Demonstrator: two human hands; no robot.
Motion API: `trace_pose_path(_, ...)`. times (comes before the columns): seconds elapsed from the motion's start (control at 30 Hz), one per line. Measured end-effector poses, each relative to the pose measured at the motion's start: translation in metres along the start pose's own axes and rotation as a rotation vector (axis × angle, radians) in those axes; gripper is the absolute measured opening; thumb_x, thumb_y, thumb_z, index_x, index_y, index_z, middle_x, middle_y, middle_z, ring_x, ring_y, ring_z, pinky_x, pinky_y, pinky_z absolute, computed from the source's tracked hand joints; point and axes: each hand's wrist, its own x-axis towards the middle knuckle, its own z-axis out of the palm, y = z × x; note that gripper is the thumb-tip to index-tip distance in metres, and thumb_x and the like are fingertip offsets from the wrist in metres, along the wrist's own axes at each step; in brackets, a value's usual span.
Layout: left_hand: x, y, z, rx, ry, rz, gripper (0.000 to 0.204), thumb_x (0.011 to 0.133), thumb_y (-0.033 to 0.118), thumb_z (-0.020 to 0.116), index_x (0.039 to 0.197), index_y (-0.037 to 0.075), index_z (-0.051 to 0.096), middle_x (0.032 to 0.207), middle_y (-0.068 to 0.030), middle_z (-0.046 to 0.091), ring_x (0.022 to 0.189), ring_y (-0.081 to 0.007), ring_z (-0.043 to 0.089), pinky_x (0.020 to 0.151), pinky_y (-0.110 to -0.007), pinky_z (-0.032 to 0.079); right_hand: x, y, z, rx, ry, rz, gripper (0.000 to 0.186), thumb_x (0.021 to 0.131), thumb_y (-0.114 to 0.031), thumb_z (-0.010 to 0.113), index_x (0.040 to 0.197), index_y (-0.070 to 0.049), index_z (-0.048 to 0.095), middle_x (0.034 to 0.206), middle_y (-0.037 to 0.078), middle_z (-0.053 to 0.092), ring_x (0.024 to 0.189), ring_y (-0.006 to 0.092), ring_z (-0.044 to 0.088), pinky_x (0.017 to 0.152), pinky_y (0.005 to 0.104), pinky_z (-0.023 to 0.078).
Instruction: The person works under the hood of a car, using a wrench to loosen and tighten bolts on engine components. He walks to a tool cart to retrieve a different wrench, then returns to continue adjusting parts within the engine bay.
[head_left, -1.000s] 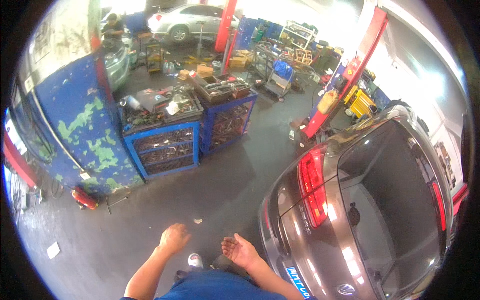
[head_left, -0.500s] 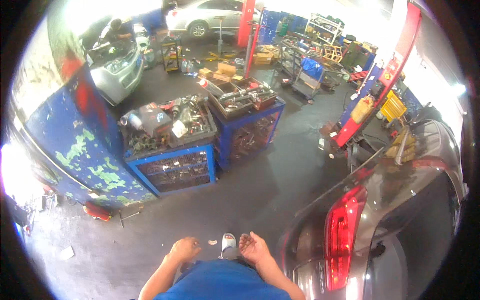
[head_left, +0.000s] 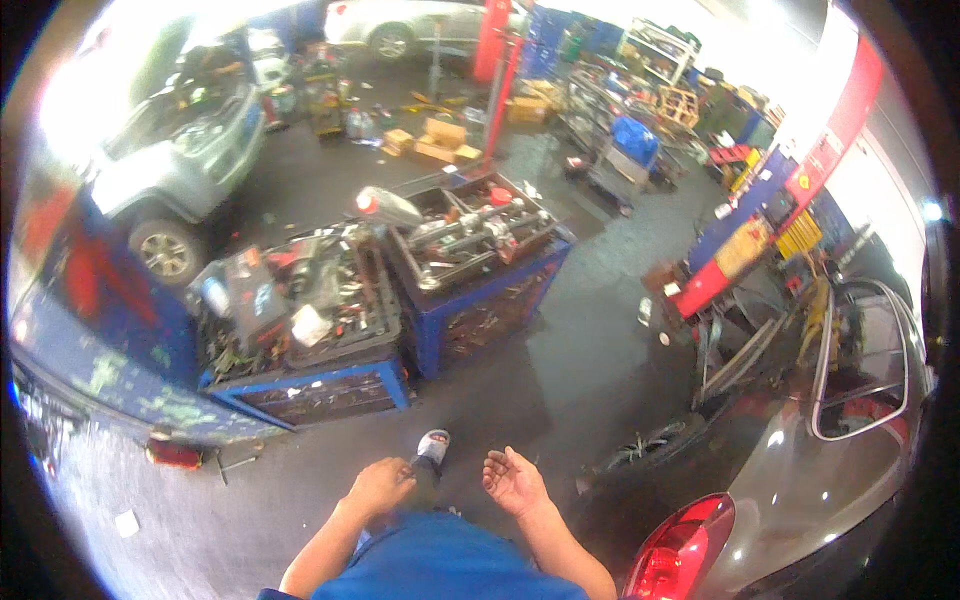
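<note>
At the bottom of the head view my left hand [head_left: 383, 482] hangs in the air, fingers loosely bent, with nothing visible in it. My right hand [head_left: 512, 480] is palm up with half-curled fingers, holding nothing. Both are over the grey floor [head_left: 545, 410], either side of my sandalled foot [head_left: 433, 447]. A dark car with a red tail light [head_left: 680, 545] stands to my right. Ahead are two blue tool carts [head_left: 430, 325] topped with trays [head_left: 475, 230] of sockets, tools and cans.
A red and blue lift post [head_left: 700, 285] stands right of the walkway. A peeling blue pillar [head_left: 90, 310] borders the left, beside a red object [head_left: 172, 453]. Beyond are a silver car [head_left: 190, 170], cardboard boxes [head_left: 440, 140] and a trolley with blue sheeting [head_left: 635, 140].
I have moved forward along the dark car toward the tool carts. More of the silver car and its wheel shows. My hands remain low, swinging slightly.
</note>
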Motion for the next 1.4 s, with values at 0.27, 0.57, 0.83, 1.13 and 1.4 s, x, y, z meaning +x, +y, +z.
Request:
trace_pose_path(0.27,0.202,0.071,-0.065,0.081,-0.209,0.277,0.040,0.097,0.033,0.071,0.126,0.006,0.072,0.126,-0.0193,0.072,0.119,-0.0407,0.068,0.101,-0.051,0.055,0.026,-0.111,0.031,0.177,0.158,-0.207,0.038,0.110,-0.035,0.060,0.110,0.000,0.073,0.099,0.013,0.074,0.090,0.0270,0.070,0.082,0.0398,0.060)
trace_pose_path(0.57,0.367,0.185,-0.076,0.289,-0.360,0.484,0.040,0.099,0.037,0.071,0.128,0.010,0.072,0.126,-0.0183,0.072,0.118,-0.0400,0.069,0.099,-0.051,0.056,0.071,-0.215,0.029,0.357,0.226,-0.357,0.038,0.108,-0.036,0.062,0.110,0.000,0.071,0.099,0.012,0.071,0.090,0.0274,0.067,0.081,0.0403,0.057)
trace_pose_path(0.83,0.475,0.307,-0.009,0.310,-0.480,0.477,0.042,0.100,0.035,0.068,0.131,0.006,0.069,0.127,-0.0202,0.071,0.122,-0.0411,0.067,0.104,-0.052,0.054,0.119,-0.384,-0.015,0.425,0.235,-0.331,0.035,0.109,-0.033,0.061,0.109,0.001,0.070,0.099,0.012,0.071,0.092,0.0266,0.067,0.081,0.0400,0.057)
trace_pose_path(1.13,0.619,0.475,0.034,0.288,-0.458,0.548,0.043,0.098,0.035,0.067,0.131,0.007,0.069,0.123,-0.0219,0.071,0.121,-0.0422,0.067,0.101,-0.054,0.055,0.121,-0.639,-0.014,0.196,0.236,-0.404,0.036,0.109,-0.036,0.061,0.103,-0.003,0.072,0.094,0.010,0.071,0.086,0.0241,0.067,0.077,0.0377,0.057)
trace_pose_path(1.4,0.778,0.563,0.068,0.273,-0.634,0.457,0.042,0.101,0.035,0.068,0.132,0.007,0.067,0.128,-0.0194,0.070,0.122,-0.0404,0.068,0.102,-0.054,0.056,0.184,-0.776,-0.048,0.290,0.274,-0.391,0.039,0.109,-0.039,0.057,0.103,-0.003,0.072,0.090,0.009,0.070,0.084,0.0243,0.066,0.077,0.0386,0.056)
